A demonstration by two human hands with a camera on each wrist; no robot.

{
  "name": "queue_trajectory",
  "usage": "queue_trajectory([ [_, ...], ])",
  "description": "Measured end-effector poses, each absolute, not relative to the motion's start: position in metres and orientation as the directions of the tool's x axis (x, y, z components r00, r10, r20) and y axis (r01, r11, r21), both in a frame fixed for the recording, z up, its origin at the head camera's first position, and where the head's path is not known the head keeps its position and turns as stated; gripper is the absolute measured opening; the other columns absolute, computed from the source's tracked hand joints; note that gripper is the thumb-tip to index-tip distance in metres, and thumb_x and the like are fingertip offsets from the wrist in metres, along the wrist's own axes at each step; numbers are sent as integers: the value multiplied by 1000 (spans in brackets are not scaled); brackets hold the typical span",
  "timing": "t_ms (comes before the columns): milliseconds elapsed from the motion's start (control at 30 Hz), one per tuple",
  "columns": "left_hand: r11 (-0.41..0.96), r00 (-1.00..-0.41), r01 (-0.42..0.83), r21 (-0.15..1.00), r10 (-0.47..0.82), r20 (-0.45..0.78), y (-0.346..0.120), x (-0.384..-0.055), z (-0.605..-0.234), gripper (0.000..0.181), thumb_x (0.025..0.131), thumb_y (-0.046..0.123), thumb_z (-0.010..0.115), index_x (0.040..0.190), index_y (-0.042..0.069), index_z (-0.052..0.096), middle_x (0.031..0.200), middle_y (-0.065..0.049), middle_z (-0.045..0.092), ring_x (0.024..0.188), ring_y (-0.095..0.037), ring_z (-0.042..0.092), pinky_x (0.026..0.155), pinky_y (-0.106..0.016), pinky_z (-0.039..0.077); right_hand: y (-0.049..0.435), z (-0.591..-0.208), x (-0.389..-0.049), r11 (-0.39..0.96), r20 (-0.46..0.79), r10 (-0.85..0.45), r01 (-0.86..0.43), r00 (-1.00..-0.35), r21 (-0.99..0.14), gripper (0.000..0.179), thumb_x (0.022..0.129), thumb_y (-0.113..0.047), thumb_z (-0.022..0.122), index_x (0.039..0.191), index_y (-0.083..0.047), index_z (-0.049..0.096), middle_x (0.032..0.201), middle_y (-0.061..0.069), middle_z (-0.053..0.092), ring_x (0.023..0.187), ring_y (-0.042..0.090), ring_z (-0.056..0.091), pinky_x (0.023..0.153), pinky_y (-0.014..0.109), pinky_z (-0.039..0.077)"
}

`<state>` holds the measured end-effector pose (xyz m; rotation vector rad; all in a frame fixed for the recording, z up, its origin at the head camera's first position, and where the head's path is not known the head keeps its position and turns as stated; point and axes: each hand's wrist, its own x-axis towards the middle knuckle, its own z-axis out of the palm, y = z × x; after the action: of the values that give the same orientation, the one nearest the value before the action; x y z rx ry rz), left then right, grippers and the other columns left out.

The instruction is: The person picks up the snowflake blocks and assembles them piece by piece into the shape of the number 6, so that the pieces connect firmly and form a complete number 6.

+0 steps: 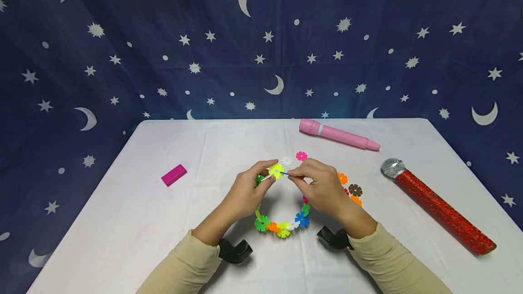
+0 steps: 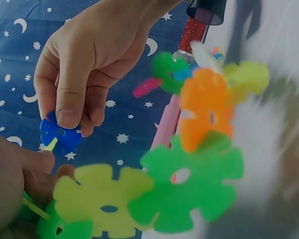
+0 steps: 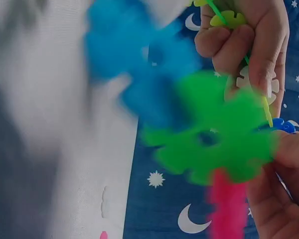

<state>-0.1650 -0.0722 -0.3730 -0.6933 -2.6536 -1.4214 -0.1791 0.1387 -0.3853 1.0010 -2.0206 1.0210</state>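
Note:
Above the table, my left hand (image 1: 250,189) pinches a yellow notched flower disc (image 1: 276,171) at the end of a colourful chain of linked discs. My right hand (image 1: 320,185) pinches a blue flower disc (image 2: 61,137), seen edge-on in the head view, between thumb and fingers. In the left wrist view the blue disc's notched rim meets the yellow disc's edge (image 2: 52,144). The chain loops down between both wrists, with green (image 1: 262,223), orange (image 1: 273,227) and blue (image 1: 302,219) discs along its lower part. A white disc (image 3: 271,84) shows by my left thumb.
Loose discs lie beyond and beside my right hand, among them pink (image 1: 301,156), orange (image 1: 342,178) and brown (image 1: 355,190) ones. A pink microphone (image 1: 339,135) lies at the back, a red glittery microphone (image 1: 443,212) to the right, and a magenta block (image 1: 174,175) at left.

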Motion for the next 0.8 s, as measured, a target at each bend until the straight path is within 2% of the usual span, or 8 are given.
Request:
queue_trajectory([
  [133, 475, -902, 393, 787, 364, 231, -74, -167, -374, 42, 99, 11, 64, 140, 13, 57, 108, -11, 64, 57, -12, 43, 57, -28, 43, 141, -384, -180, 420, 760, -355, -819, -545, -391, 27, 68, 14, 83, 90, -3, 77, 81, 1, 68, 68, 14, 62, 58, 22, 53],
  [267, 488, -919, 349, 800, 344, 191, -76, -172, -377, 43, 100, 14, 63, 142, 18, 56, 114, -13, 65, 70, -17, 52, 64, -33, 46, 150, -377, -181, 500, 580, -378, -686, -722, -528, 31, 77, 1, 84, 106, -3, 74, 99, 3, 70, 86, 23, 67, 72, 37, 58],
  [367, 489, -928, 325, 809, 331, 173, -79, -174, -379, 43, 100, 15, 63, 142, 21, 55, 115, -13, 64, 79, -20, 55, 69, -36, 48, 163, -374, -186, 594, 386, -325, -504, -863, -627, 38, 84, -7, 81, 119, -2, 69, 112, 8, 69, 98, 31, 65, 82, 47, 55],
  [433, 481, -927, 322, 815, 334, 169, -80, -175, -380, 43, 100, 15, 63, 141, 22, 55, 115, -13, 64, 81, -21, 56, 70, -37, 48, 172, -377, -192, 661, 264, -284, -388, -922, -642, 40, 88, -11, 77, 125, -1, 66, 118, 12, 68, 106, 35, 63, 90, 53, 51],
  [567, 463, -915, 330, 823, 370, 159, -82, -176, -380, 43, 99, 15, 63, 141, 23, 55, 118, -13, 63, 83, -22, 57, 70, -37, 48, 184, -390, -203, 775, 81, -248, -248, -965, -581, 44, 93, -17, 71, 132, 0, 61, 126, 20, 63, 118, 42, 54, 98, 59, 43],
  [667, 457, -905, 335, 824, 400, 146, -82, -175, -379, 43, 100, 16, 63, 142, 23, 55, 121, -14, 63, 84, -22, 57, 70, -36, 48, 187, -400, -208, 818, 6, -259, -223, -966, -530, 49, 95, -20, 68, 138, 1, 57, 133, 23, 59, 125, 46, 46, 104, 62, 37],
  [800, 457, -899, 326, 828, 422, 121, -82, -175, -378, 43, 100, 17, 62, 142, 24, 54, 123, -14, 63, 81, -22, 56, 68, -36, 48, 188, -407, -210, 850, -39, -285, -234, -958, -471, 50, 95, -20, 67, 139, 0, 56, 133, 23, 58, 126, 46, 43, 105, 61, 34],
])
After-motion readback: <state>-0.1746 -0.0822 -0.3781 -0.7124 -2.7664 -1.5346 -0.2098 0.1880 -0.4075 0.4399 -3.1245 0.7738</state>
